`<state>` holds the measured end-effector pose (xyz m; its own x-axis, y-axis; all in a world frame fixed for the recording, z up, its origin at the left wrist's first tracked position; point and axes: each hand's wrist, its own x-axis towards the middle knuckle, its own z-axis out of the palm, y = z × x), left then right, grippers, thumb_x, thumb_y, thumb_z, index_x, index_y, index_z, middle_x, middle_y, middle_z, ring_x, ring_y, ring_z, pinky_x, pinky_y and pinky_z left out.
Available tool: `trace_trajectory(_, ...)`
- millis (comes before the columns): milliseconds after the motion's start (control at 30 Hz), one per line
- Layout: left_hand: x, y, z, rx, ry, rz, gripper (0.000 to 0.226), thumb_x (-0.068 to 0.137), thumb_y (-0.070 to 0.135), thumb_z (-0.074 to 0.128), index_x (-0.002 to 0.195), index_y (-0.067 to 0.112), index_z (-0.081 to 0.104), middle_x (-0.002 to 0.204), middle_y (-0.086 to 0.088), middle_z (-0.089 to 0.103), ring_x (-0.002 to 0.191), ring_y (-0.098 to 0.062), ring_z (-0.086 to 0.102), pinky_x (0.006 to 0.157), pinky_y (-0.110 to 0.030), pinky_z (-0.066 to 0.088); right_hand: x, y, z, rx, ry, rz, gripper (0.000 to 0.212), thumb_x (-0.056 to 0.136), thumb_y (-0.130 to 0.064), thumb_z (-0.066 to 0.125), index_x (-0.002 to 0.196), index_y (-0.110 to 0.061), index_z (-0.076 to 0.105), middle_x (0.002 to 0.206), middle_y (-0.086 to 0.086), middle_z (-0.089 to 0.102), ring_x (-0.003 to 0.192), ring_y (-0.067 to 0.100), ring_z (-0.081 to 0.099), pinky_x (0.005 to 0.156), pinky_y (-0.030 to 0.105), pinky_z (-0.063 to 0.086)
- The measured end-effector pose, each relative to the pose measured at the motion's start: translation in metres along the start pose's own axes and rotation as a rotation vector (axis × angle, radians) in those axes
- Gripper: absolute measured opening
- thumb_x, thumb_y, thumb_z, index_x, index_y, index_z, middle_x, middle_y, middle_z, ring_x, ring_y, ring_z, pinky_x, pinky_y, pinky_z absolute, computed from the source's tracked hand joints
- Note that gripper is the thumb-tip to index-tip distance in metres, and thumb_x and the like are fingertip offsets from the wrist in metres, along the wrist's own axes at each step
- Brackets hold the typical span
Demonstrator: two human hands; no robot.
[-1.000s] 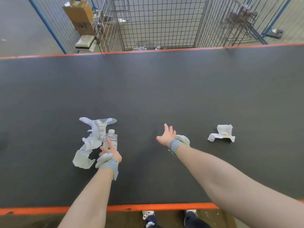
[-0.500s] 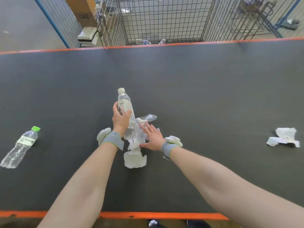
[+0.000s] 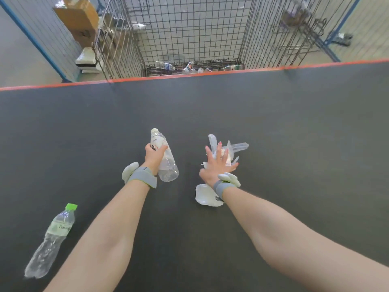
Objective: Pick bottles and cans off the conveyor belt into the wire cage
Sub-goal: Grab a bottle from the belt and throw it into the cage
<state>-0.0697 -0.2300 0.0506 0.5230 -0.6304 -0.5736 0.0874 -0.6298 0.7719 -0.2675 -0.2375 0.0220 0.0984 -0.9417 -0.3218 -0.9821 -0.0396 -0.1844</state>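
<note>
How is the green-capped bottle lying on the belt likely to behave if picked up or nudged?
The green-capped bottle looks clear and empty, so probably light. Its lower body seems dented, so it may flex when squeezed. Lying sideways on the conveyor belt, it could roll if nudged.

Clear glossy plastic bottle (image 3: 166,163), matt belt (image 3: 273,123)

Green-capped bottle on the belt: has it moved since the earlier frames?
Yes. The green-capped bottle has travelled rightward along the conveyor belt: out of view at first, it now lies closer to the left side of the wire cage.
</note>
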Motion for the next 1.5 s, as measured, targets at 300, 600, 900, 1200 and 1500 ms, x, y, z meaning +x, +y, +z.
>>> trace_trajectory(300,0.141,0.188,0.059,-0.265,-0.336,0.000,0.086,0.090,0.060,0.045,0.151,0.014,0.007,0.149,-0.009,0.035,0.128,-0.030,0.048,0.086,-0.048,0.052,0.144,-0.044,-0.067,0.181,0.111,-0.005,0.076,0.087,-0.051,0.042,0.152,-0.038,0.004,0.161,-0.007,-0.014,0.148,0.026,-0.013,0.106,0.073,-0.006)
trace_trajectory(600,0.127,0.210,0.068,-0.301,-0.247,0.027,0.086,0.097,0.046,0.044,0.147,0.029,-0.024,0.161,-0.001,0.001,0.147,-0.031,0.012,0.113,-0.056,0.026,0.183,-0.075,-0.070,0.308,-0.021,-0.006,0.081,0.091,-0.041,0.048,0.152,-0.039,-0.005,0.162,-0.005,-0.004,0.149,0.026,0.001,0.110,0.070,-0.001)
trace_trajectory(900,0.030,0.104,0.055,0.088,-0.266,-0.068,0.078,0.098,0.047,0.039,0.152,0.017,-0.008,0.158,-0.008,0.015,0.143,-0.027,0.026,0.109,-0.056,0.031,0.072,-0.035,-0.048,0.313,-0.277,0.086,0.079,0.093,-0.041,0.049,0.154,-0.028,0.001,0.160,0.007,-0.003,0.145,0.035,0.016,0.115,0.046,0.018)
trace_trajectory(1200,-0.056,0.020,0.055,0.171,-0.317,-0.145,0.069,0.099,0.046,0.038,0.153,0.016,0.008,0.155,-0.010,0.024,0.138,-0.026,0.036,0.105,-0.053,0.037,-0.038,0.066,-0.008,0.304,-0.396,0.335,0.093,0.085,-0.047,0.059,0.154,-0.027,0.000,0.159,0.011,-0.003,0.146,0.036,0.011,0.116,0.045,0.020)
trace_trajectory(1500,-0.106,-0.043,0.077,0.351,-0.352,-0.133,0.069,0.098,0.045,0.040,0.152,0.015,0.008,0.152,-0.010,0.029,0.136,-0.028,0.038,0.104,-0.048,0.039,-0.089,0.144,0.027,0.405,-0.188,0.666,0.079,0.094,-0.019,0.050,0.153,-0.028,0.000,0.148,0.015,0.024,0.133,0.034,0.034,0.114,0.044,0.026)
